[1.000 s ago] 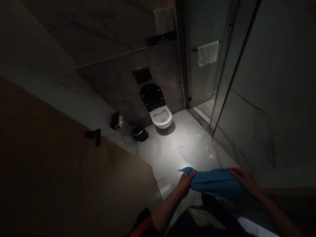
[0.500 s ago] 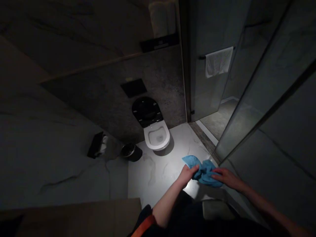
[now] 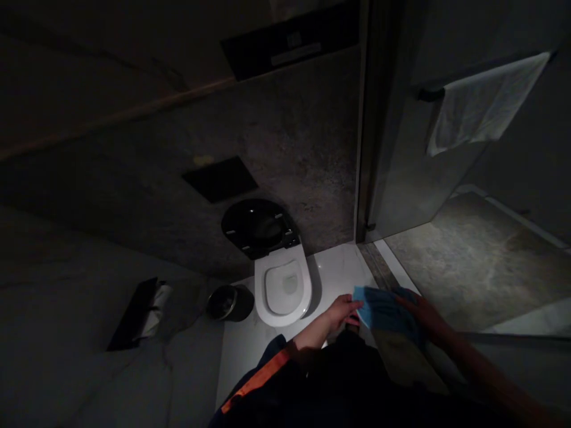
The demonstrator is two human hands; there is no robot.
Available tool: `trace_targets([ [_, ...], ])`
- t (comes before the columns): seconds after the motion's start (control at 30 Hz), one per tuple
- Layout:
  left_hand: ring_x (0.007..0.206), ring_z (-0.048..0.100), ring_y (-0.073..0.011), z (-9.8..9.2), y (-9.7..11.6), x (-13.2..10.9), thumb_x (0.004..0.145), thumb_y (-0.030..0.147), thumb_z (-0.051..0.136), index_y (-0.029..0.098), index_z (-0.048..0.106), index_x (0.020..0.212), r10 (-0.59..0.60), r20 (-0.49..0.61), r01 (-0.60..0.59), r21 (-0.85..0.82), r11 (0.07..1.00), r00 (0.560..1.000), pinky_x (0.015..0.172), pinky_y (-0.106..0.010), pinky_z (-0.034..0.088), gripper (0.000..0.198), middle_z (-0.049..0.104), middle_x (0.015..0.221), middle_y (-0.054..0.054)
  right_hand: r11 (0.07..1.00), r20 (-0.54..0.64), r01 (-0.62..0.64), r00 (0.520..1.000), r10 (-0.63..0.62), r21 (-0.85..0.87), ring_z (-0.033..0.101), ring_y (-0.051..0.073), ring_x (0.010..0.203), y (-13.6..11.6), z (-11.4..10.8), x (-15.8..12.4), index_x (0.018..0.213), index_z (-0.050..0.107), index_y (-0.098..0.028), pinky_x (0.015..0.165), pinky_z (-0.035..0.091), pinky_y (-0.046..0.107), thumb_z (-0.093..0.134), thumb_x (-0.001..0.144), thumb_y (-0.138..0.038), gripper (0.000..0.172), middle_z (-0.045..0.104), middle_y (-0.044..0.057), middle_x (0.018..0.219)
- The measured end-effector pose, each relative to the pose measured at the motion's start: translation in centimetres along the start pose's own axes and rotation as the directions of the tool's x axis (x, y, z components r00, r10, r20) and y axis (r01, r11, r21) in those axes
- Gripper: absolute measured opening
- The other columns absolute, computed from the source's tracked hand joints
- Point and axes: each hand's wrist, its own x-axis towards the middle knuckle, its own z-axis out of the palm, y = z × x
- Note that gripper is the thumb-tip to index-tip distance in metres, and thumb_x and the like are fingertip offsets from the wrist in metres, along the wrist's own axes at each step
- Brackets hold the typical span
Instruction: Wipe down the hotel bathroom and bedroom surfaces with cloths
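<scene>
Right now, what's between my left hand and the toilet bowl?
In the head view, only white marble floor and the bowl's shadow; the left hand stays apart from the white toilet bowl.

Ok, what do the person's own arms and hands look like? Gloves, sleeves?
No gloves: the left hand and right hand are both bare, and so are the forearms. The left arm has a dark sleeve with an orange stripe. No sleeve shows on the right arm.
</scene>
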Motion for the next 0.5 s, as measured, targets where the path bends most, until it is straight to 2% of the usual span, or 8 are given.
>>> trace_targets([
  [0.07,0.062,0.060,-0.0157,-1.3,3.2,2.3,0.059,0.053,0.077,0.015,0.062,0.080,-0.053,-0.004,0.053,0.129,0.990,0.999,0.057,-0.026,0.045,0.046,0.067,0.076,-0.006,0.993,-0.050,-0.001,0.999,-0.005,-0.120,0.061,0.029,0.109,-2.9,-3.7,3.5,0.121,0.057,-0.016,0.098,0.047,0.040,0.068,0.066,-0.065,0.074,0.064,0.013,0.118],
  [0.13,0.069,0.062,-0.0175,-0.8,6.4,4.7,0.059,0.056,0.076,0.016,0.063,0.087,-0.012,-0.015,0.015,0.195,0.981,1.000,0.061,-0.028,0.046,0.051,0.068,0.086,-0.008,0.967,-0.113,0.019,0.992,-0.049,-0.254,0.062,0.029,0.105,-5.3,-6.0,6.2,0.117,0.058,-0.015,0.098,0.046,0.041,0.064,0.069,-0.066,0.070,0.065,0.012,0.115],
  [0.2,0.091,0.063,-0.0219,1.4,9.6,7.6,0.057,0.051,0.080,0.017,0.063,0.103,0.125,0.022,-0.127,0.249,0.960,0.992,0.073,-0.031,0.049,0.060,0.067,0.106,-0.012,0.934,-0.090,0.093,0.987,-0.131,-0.346,0.063,0.029,0.099,-7.9,-6.6,8.5,0.109,0.060,-0.014,0.093,0.048,0.041,0.063,0.069,-0.064,0.065,0.067,0.012,0.106],
  [0.27,0.113,0.057,-0.0257,4.8,13.1,10.9,0.054,0.044,0.084,0.019,0.060,0.117,0.280,0.125,-0.305,0.283,0.909,0.952,0.090,-0.033,0.047,0.072,0.063,0.122,-0.013,0.909,0.038,0.234,0.971,-0.236,-0.346,0.062,0.027,0.092,-11.6,-6.5,11.2,0.103,0.061,-0.012,0.085,0.050,0.039,0.064,0.069,-0.062,0.060,0.066,0.010,0.096],
  [0.33,0.117,0.056,-0.0288,8.2,16.6,14.3,0.056,0.045,0.084,0.017,0.060,0.118,0.344,0.222,-0.398,0.282,0.873,0.912,0.099,-0.037,0.044,0.072,0.065,0.120,-0.013,0.893,0.119,0.364,0.931,-0.345,-0.264,0.061,0.025,0.089,-16.2,-7.4,14.7,0.103,0.061,-0.011,0.081,0.050,0.036,0.067,0.069,-0.061,0.060,0.065,0.008,0.091],
  [0.37,0.114,0.058,-0.0302,9.6,18.2,16.0,0.059,0.049,0.082,0.016,0.061,0.115,0.345,0.238,-0.403,0.264,0.876,0.908,0.099,-0.039,0.044,0.069,0.067,0.116,-0.013,0.892,0.105,0.403,0.915,-0.389,-0.207,0.060,0.024,0.091,-18.5,-8.4,16.4,0.109,0.061,-0.012,0.082,0.050,0.036,0.069,0.069,-0.061,0.064,0.064,0.008,0.096],
  [0.43,0.107,0.063,-0.0316,11.9,21.4,19.2,0.065,0.059,0.075,0.015,0.062,0.112,0.317,0.196,-0.353,0.195,0.915,0.928,0.095,-0.042,0.048,0.066,0.069,0.110,-0.014,0.901,-0.010,0.423,0.905,-0.425,-0.096,0.058,0.024,0.101,-22.0,-11.1,19.3,0.125,0.055,-0.016,0.088,0.049,0.037,0.072,0.067,-0.061,0.075,0.060,0.009,0.116],
  [0.5,0.108,0.063,-0.0315,13.5,24.1,22.1,0.068,0.064,0.070,0.016,0.060,0.116,0.287,0.145,-0.303,0.105,0.947,0.947,0.094,-0.041,0.049,0.068,0.068,0.114,-0.014,0.922,-0.096,0.387,0.917,-0.386,-0.009,0.053,0.027,0.114,-23.1,-13.5,21.4,0.138,0.046,-0.022,0.097,0.045,0.041,0.074,0.066,-0.063,0.088,0.046,0.010,0.139],
])
